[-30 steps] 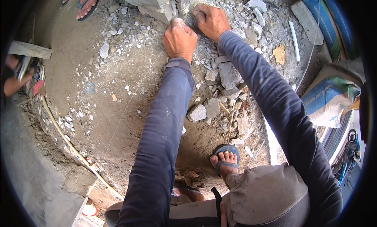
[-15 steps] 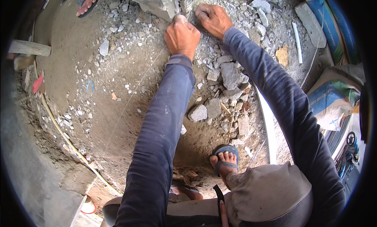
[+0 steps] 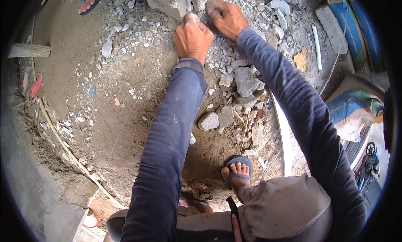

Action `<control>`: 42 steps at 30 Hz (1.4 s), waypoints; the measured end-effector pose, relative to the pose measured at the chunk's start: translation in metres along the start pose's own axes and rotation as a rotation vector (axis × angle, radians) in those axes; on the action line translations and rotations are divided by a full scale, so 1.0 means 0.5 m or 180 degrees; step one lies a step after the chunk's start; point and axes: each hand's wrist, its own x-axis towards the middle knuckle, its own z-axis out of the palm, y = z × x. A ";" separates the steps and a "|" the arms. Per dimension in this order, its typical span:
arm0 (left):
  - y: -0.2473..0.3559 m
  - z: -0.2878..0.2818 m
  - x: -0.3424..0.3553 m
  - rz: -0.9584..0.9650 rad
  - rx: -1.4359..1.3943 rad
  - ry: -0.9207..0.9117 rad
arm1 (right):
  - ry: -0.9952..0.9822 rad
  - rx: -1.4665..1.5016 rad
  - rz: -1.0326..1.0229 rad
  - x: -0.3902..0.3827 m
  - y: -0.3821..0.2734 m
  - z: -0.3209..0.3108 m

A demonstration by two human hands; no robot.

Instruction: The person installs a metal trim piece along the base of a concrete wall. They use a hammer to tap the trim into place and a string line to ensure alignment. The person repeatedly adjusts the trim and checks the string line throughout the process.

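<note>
Head view: a thin pale string crosses the bare soil to the left of the person's left sleeve, its upper end meeting the left hand near the wrist and its lower stretch fading from sight close to a yellowish hose-like strip. Its long axis is a diagonal, upper right to lower left; it looks nearly straight, which suggests it is under some tension. The left hand's fingers are folded inward with the thumb side uppermost, as if pinching, but the tips are turned away, so I cannot tell what they grip. The right hand is just beside it, fingers bent and thumb brought toward the forefinger; whether anything is pinched there cannot be told either. Both hands are at the foot of a broken grey concrete block, probably held close together because a thin line needs both sets of fingertips at one spot. The arms reach well forward, and a sandalled foot, planted near the loose rubble, likely steadies that lean. Filled sacks at the right edge seem set aside, leaving the reach unobstructed.
</note>
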 end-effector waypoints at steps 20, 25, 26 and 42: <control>0.001 -0.006 0.000 0.0006 0.0135 -0.0120 | 0.0073 0.0189 0.0117 -0.010 -0.012 0.003; 0.001 -0.009 0.001 -0.0088 0.0185 -0.0323 | -0.0230 0.0232 0.0367 -0.022 -0.003 -0.014; 0.001 -0.009 0.000 -0.0070 0.0216 -0.0276 | -0.0077 0.0216 0.0292 -0.014 -0.011 -0.009; -0.008 -0.002 -0.002 0.0015 0.0112 -0.0133 | 0.0484 -0.0299 -0.0205 -0.010 -0.042 0.006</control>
